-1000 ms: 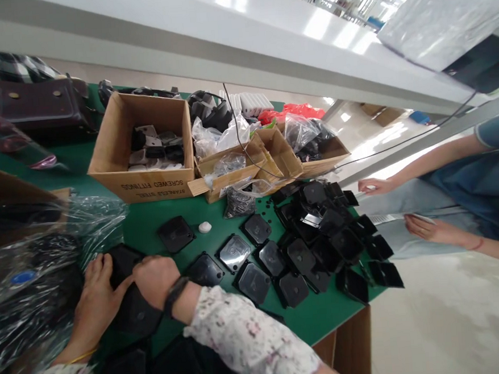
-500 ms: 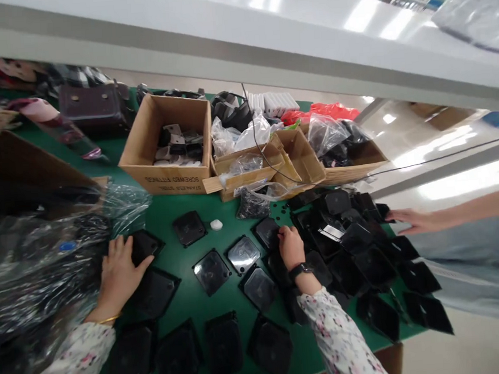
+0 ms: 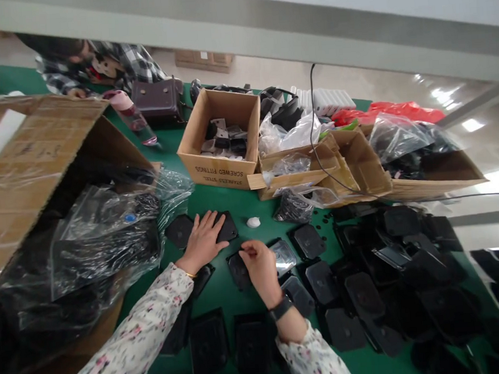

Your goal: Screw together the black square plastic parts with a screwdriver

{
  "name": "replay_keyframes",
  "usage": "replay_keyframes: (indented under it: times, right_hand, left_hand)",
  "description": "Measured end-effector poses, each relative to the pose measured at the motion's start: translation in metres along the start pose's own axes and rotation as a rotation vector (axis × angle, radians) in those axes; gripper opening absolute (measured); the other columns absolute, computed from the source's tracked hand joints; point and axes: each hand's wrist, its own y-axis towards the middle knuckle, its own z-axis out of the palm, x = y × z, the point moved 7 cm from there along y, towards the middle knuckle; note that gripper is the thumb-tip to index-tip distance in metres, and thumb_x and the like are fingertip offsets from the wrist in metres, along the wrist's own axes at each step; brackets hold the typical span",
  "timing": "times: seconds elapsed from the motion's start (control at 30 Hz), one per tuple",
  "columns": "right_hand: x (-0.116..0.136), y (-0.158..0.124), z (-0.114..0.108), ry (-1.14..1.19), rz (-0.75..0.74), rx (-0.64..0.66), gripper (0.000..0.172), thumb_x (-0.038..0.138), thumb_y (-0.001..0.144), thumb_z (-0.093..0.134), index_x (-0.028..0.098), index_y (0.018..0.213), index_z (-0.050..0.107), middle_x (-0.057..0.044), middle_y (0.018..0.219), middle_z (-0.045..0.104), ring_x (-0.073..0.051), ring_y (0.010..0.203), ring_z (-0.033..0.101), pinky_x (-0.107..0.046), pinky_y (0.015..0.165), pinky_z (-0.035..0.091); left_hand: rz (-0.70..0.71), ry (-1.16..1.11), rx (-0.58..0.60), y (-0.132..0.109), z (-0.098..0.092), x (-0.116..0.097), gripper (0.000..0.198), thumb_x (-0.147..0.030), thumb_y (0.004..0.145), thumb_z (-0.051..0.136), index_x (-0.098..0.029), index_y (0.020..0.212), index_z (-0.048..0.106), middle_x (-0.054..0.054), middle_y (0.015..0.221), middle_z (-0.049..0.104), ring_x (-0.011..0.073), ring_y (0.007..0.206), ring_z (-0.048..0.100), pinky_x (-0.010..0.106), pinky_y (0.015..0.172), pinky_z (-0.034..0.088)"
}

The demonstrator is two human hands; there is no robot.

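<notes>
My left hand (image 3: 204, 240) lies with fingers spread on a black plastic cover (image 3: 227, 227), partly hiding it. Another black cover (image 3: 179, 232) sits just to its left. With thumb and fingertips pinched together, my right hand (image 3: 261, 269) is at the upper edge of a black square cover (image 3: 238, 272); whatever is between the fingertips is too small to make out. Right of this hand rests a shinier cover (image 3: 283, 257). A small white lump (image 3: 253, 222) lies beyond my hands. Several more black covers (image 3: 209, 342) are laid out nearer me.
At left, a large cardboard box (image 3: 39, 184) holds plastic-wrapped black parts. Smaller cartons (image 3: 221, 175) and a bag of small black pieces (image 3: 293, 206) stand at the back. Black covers are heaped at right (image 3: 426, 266). A shelf edge (image 3: 240, 51) crosses above; another person sits opposite.
The view has turned left. My left hand has shifted from the leftmost cover to the one beside it. My right hand has moved left to a different black cover.
</notes>
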Motion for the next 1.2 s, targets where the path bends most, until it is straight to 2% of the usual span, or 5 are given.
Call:
replay_keyframes:
  times: [0.2, 0.43, 0.57, 0.73, 1.2]
  right_hand:
    - [0.022, 0.028, 0.029, -0.248, -0.105, 0.074, 0.018, 0.008, 0.089, 0.047, 0.015, 0.092, 0.064, -0.009, 0.093, 0.063, -0.02, 0.092, 0.058, -0.029, 0.082, 0.048]
    - [0.044, 0.035, 0.039, -0.474, -0.219, 0.256, 0.022, -0.001, 0.083, 0.044, 0.01, 0.087, 0.063, -0.015, 0.091, 0.062, -0.025, 0.086, 0.06, -0.028, 0.064, 0.047]
    - [0.045, 0.046, 0.039, -0.498, -0.208, 0.272, 0.024, -0.002, 0.083, 0.043, 0.01, 0.089, 0.063, -0.015, 0.091, 0.063, -0.023, 0.085, 0.061, -0.028, 0.065, 0.045]
    - [0.028, 0.052, 0.036, -0.414, -0.104, 0.228, 0.016, 0.006, 0.085, 0.049, 0.013, 0.088, 0.063, -0.01, 0.09, 0.065, -0.019, 0.083, 0.061, -0.025, 0.07, 0.044]
    - [-0.015, 0.056, 0.041, 0.032, 0.334, 0.039, 0.008, 0.012, 0.07, 0.064, 0.019, 0.071, 0.067, 0.0, 0.071, 0.07, -0.013, 0.065, 0.064, -0.019, 0.061, 0.046]
  left_hand:
    - [-0.004, 0.011, 0.026, -0.01, -0.001, 0.0, 0.072, -0.026, 0.076, 0.071, -0.017, 0.139, 0.037, 0.018, 0.145, 0.037, 0.031, 0.136, 0.031, 0.055, 0.113, 0.019]
    - [-0.025, 0.007, 0.04, -0.011, 0.0, 0.004, 0.072, -0.035, 0.078, 0.07, -0.018, 0.139, 0.037, 0.016, 0.146, 0.037, 0.0273, 0.137, 0.029, 0.049, 0.115, 0.019]
    - [-0.021, -0.007, 0.034, -0.012, -0.001, 0.006, 0.073, -0.037, 0.077, 0.071, -0.018, 0.138, 0.037, 0.016, 0.145, 0.038, 0.0274, 0.137, 0.03, 0.049, 0.115, 0.02]
    - [-0.016, -0.029, 0.016, -0.013, 0.0, 0.007, 0.073, -0.035, 0.077, 0.071, -0.017, 0.138, 0.037, 0.017, 0.145, 0.038, 0.0282, 0.138, 0.029, 0.05, 0.114, 0.02]
    - [0.028, -0.041, -0.003, -0.01, 0.003, 0.006, 0.066, -0.023, 0.078, 0.067, -0.013, 0.138, 0.039, 0.021, 0.143, 0.039, 0.0342, 0.136, 0.031, 0.055, 0.111, 0.023]
